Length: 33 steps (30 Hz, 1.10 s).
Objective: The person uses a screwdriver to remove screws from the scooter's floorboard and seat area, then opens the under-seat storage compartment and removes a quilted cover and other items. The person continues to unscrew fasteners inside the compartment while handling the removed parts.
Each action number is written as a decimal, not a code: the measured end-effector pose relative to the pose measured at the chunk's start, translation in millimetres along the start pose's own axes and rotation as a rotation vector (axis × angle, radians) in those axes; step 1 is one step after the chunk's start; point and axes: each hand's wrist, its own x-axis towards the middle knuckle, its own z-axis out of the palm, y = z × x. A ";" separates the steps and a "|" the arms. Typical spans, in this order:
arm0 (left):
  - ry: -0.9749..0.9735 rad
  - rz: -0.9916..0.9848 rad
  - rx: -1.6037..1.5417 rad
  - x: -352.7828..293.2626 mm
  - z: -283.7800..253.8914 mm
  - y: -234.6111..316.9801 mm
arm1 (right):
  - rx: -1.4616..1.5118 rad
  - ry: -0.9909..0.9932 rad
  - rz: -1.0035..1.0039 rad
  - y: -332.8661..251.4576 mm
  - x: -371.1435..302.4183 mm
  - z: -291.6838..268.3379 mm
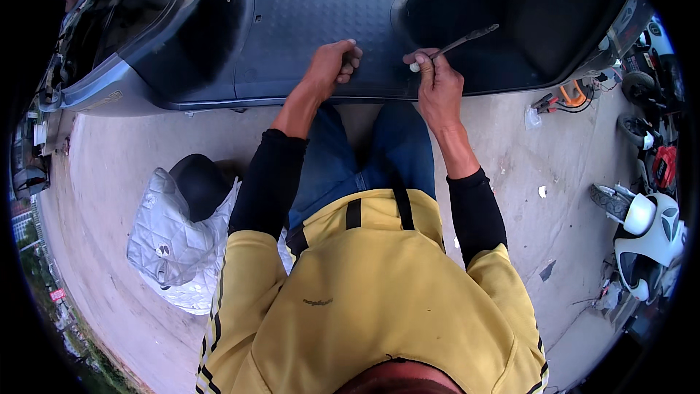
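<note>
At upper centre I see the right hand (pixel 440 86) grip a slim tool (pixel 462 40), its long axis slanting, dark end toward upper right; the left hand (pixel 334 66) curls closed.

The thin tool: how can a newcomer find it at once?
Find the dark footboard at the picture's top. Just right of it, the right hand pinches the thin tool, slanting up and right. Its slender rod shape contrasts with the broad black panel behind.

Hands (pixel 334 66) (pixel 442 86): two are pictured
Slender tool (pixel 467 39): one is held
Black sleeves (pixel 273 171) (pixel 477 208): two are worn
Footboard (pixel 313 18): one is shown
Silver cover (pixel 164 226): one is seen
</note>
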 end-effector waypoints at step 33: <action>0.423 0.882 1.150 57.5 -108.7 73.9 | -0.155 -0.251 0.302 42.6 60.6 95.3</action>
